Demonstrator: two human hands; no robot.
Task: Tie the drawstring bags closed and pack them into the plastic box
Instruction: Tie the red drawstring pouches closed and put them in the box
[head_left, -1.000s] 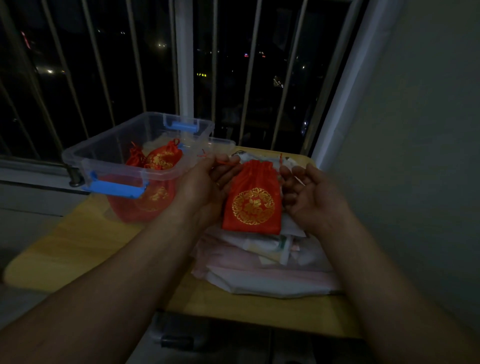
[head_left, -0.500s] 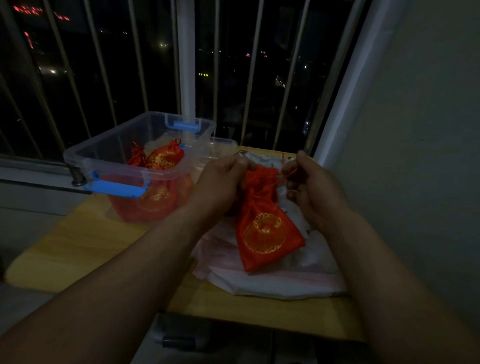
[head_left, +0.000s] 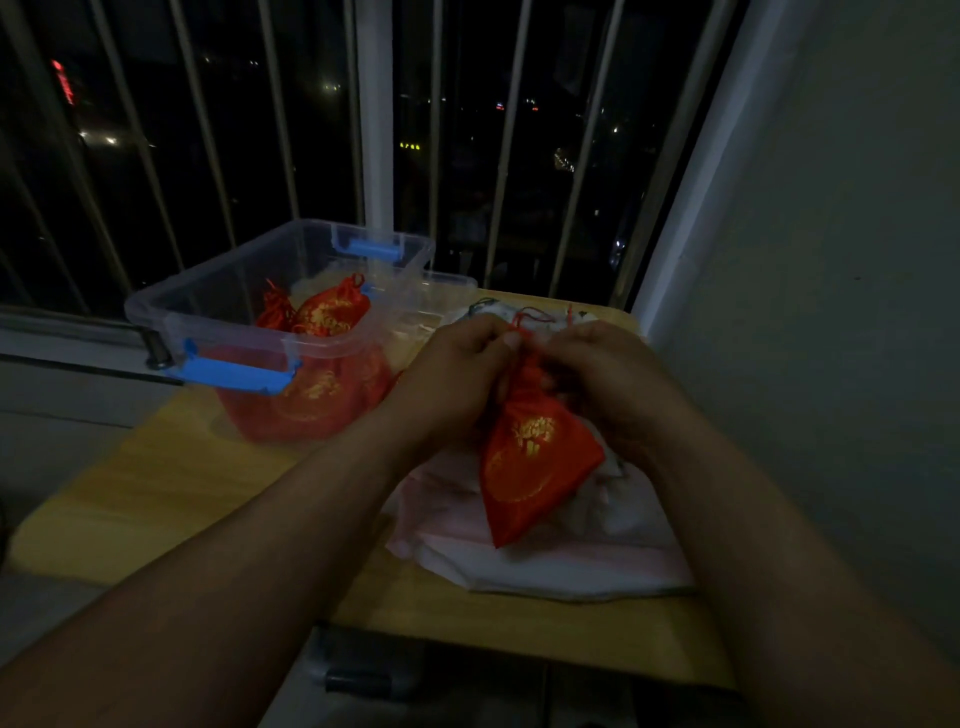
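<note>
A red drawstring bag (head_left: 535, 467) with a gold emblem hangs between my hands above a pile of pale cloth. My left hand (head_left: 457, 379) and my right hand (head_left: 608, 379) are pressed close together at the bag's gathered neck, fingers curled around its red cords. The neck is cinched tight. The clear plastic box (head_left: 218, 306) with blue latches stands to the left. Inside it lie several red bags (head_left: 327, 317); how they are tied is too dim to tell.
The pale cloth pile (head_left: 550, 556) lies on a small yellow wooden table (head_left: 156, 493). The box's clear lid (head_left: 447, 291) sits behind the box. Window bars run along the back, and a wall stands close on the right.
The flat open bag has been cinched at the neck. My hands have come together at its top, and the bag has tilted and hangs lower to the right.
</note>
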